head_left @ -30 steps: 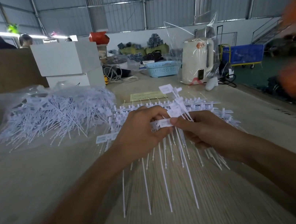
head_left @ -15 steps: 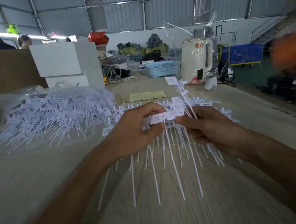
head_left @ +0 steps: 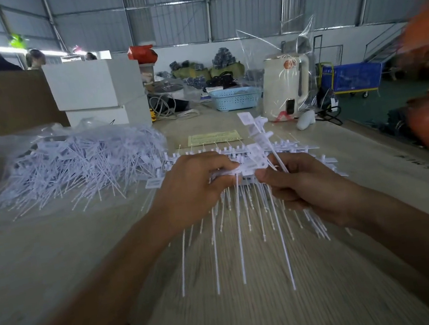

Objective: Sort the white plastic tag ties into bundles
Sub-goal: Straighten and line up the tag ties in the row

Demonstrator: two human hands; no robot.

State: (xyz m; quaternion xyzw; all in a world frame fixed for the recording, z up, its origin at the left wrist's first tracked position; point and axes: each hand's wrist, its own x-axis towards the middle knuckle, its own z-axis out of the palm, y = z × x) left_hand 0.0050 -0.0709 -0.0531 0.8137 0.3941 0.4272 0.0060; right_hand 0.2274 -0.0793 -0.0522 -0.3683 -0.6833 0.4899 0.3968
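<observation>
At frame centre, above the worktop (head_left: 56, 269), the left hand (head_left: 192, 190) pinches a strip of ties (head_left: 239, 171) whose tails hang toward the viewer, the right hand (head_left: 303, 188) clenches a bundle (head_left: 260, 138) angled upward, and a loose pile (head_left: 77, 166) lies at left.

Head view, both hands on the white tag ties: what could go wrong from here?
1. The right hand holds a loose fan of ties with heads splayed apart; some could slip free as another is added.
2. The strip of ties pinched by the left hand hangs over the sorted row; its tails might snag it.
3. The unsorted pile lies close by, so dropped ties could mix back in.
</observation>
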